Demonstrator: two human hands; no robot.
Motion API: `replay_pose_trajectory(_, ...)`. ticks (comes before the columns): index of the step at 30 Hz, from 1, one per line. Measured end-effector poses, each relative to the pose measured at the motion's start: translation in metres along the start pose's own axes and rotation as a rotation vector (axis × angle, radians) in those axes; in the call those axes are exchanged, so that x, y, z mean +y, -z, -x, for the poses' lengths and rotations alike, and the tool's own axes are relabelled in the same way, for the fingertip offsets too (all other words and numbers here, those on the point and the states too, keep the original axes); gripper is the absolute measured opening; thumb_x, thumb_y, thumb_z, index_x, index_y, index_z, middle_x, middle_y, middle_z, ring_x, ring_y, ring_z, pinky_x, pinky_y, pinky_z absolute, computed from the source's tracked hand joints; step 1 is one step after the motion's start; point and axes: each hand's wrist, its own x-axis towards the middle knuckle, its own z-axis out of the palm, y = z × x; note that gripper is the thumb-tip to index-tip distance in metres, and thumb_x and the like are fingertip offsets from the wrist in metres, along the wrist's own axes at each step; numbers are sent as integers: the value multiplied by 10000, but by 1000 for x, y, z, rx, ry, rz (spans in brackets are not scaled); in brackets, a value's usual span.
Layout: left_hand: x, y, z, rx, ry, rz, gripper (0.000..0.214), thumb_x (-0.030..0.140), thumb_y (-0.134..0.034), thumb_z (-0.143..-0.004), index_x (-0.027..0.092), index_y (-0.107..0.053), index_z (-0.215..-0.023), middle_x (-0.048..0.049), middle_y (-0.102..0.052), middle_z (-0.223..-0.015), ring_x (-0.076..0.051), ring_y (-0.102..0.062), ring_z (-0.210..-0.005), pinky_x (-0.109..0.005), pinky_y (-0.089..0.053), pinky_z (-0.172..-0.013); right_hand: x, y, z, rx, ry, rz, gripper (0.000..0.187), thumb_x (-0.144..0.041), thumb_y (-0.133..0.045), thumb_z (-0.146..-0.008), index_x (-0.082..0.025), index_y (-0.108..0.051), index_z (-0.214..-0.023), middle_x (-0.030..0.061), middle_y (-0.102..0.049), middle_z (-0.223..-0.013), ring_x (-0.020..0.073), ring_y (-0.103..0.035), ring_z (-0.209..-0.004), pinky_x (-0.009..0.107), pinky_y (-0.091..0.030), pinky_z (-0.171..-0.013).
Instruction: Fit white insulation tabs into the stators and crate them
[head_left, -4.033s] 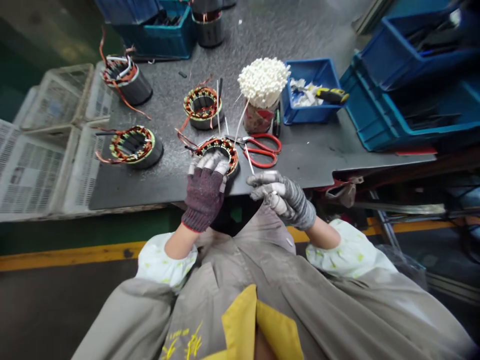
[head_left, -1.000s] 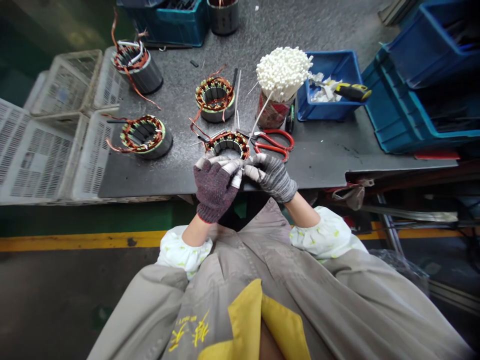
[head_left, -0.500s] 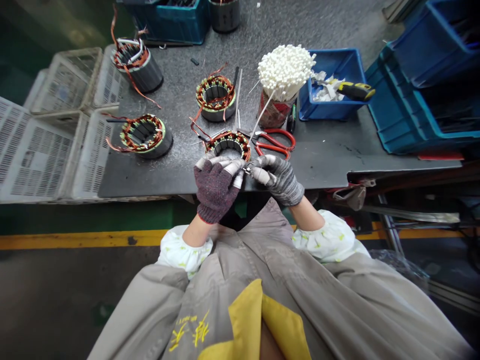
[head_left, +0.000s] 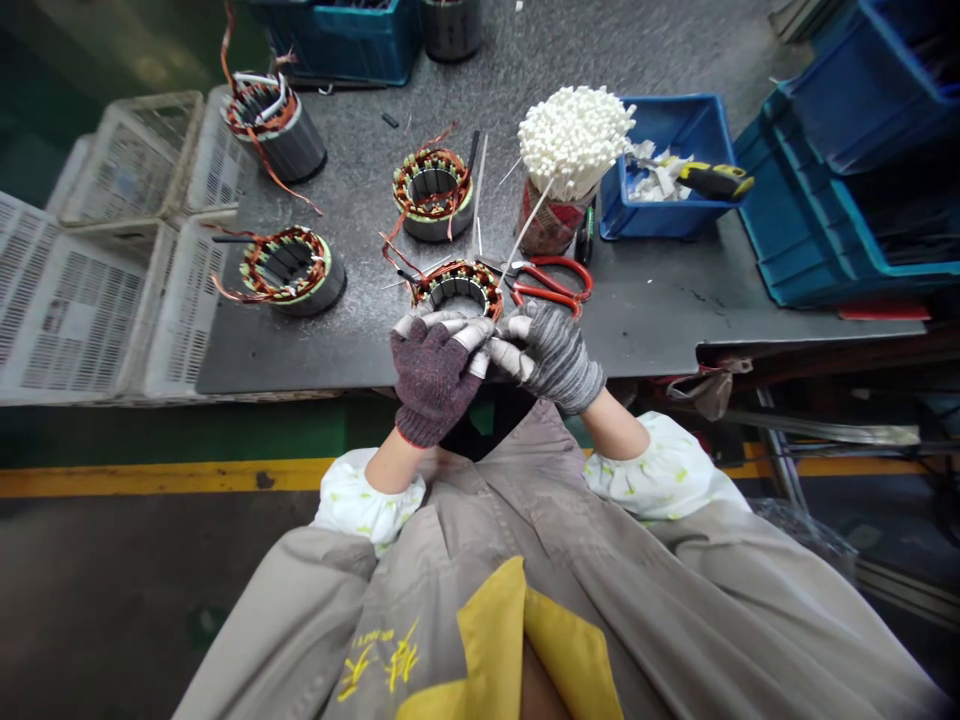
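At lower centre of the frame, the left grip, a maroon knit glove [head_left: 435, 382], curls closed over the near rim of a copper-wound steel stator [head_left: 457, 278]. The right grip, a grey knit glove [head_left: 553, 358], curls against it; anything pinched between them is hidden. Red-handled scissors [head_left: 551, 285] lie just beside on the dark counter [head_left: 637, 340]; white cable ties [head_left: 574, 140] bristle from a red cup [head_left: 550, 225] beyond.
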Motion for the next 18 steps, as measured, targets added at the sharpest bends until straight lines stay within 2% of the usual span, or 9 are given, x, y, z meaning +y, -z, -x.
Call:
replay_pose_trajectory(3, 2, -1, -1, -24, 69, -16, 316, 378, -608, -1013, 264, -788, -1246, -107, -808, -1252, -338, -685, -1297, -569, -428, -1160, -14, 0, -6, 7, -11, 76, 519, -589, -570, -1076, -246, -670, -699, 51, -579, -668, 217, -545, -676, 433, -540, -788)
replay_pose_trajectory(5, 4, -2, -3, -18, 101, -32, 306, 380, -609, -1015, 268, -788, -1237, -107, -803, -1263, -340, -675, -1311, -568, -428, -1159, -23, 5, -6, 85, -25, -68, 502, -619, -599, -1059, -264, -630, -705, 41, -567, -666, 227, -556, -664, 457, -557, -808)
replay_pose_trajectory(8, 6, -4, -5, 17, 102, -35, 276, 365, -603, -1034, 284, -793, -1217, -101, -803, -1254, -330, -676, -1309, -558, -427, -1158, -33, 24, -3, 479, -42, -361, 461, -714, -619, -1033, -303, -610, -823, 16, -602, -704, 237, -617, -669, 449, -587, -747)
replay_pose_trajectory(9, 7, -4, -5, 24, 105, -33, 268, 361, -604, -1037, 286, -794, -1211, -100, -803, -1251, -327, -676, -1307, -555, -427, -1159, -34, 30, -3, 557, -57, -387, 462, -729, -601, -1039, -307, -616, -852, 17, -623, -727, 234, -637, -675, 434, -585, -708)
replay_pose_trajectory(10, 6, -5, -5, 28, 109, -33, 263, 358, -607, -1036, 286, -793, -1207, -99, -802, -1250, -326, -676, -1308, -553, -426, -1162, -34, 35, -3, 547, -68, -353, 477, -736, -582, -1048, -302, -627, -856, 24, -638, -742, 230, -647, -679, 419, -574, -676)
replay_pose_trajectory(11, 6, -6, -5, 25, 114, -34, 263, 356, -611, -1033, 285, -791, -1211, -99, -800, -1255, -327, -673, -1313, -552, -424, -1166, -33, 37, -5, 447, -75, -272, 506, -732, -561, -1061, -287, -642, -833, 33, -644, -741, 222, -641, -672, 406, -555, -653)
replay_pose_trajectory(13, 4, -7, -4, 18, 112, -42, 279, 355, -622, -1017, 277, -784, -1230, -102, -794, -1273, -334, -666, -1324, -551, -421, -1174, -28, 34, -11, 107, -63, -76, 571, -696, -536, -1087, -252, -660, -750, 43, -633, -702, 198, -588, -642, 386, -519, -651)
replay_pose_trajectory(15, 2, -9, -3, 23, 101, -49, 294, 359, -636, -994, 260, -780, -1230, -111, -789, -1285, -346, -660, -1327, -555, -419, -1182, -22, 22, -16, -108, -29, 47, 585, -662, -535, -1091, -236, -676, -716, 34, -598, -651, 176, -524, -627, 363, -496, -668)
replay_pose_trajectory(18, 3, -8, -2, 10, 125, -56, 284, 362, -640, -982, 245, -779, -1200, -120, -783, -1298, -355, -651, -1335, -561, -415, -1192, -21, 10, -19, -58, 6, 18, 546, -606, -535, -1085, -241, -676, -704, 27, -563, -632, 180, -502, -640, 364, -502, -705)
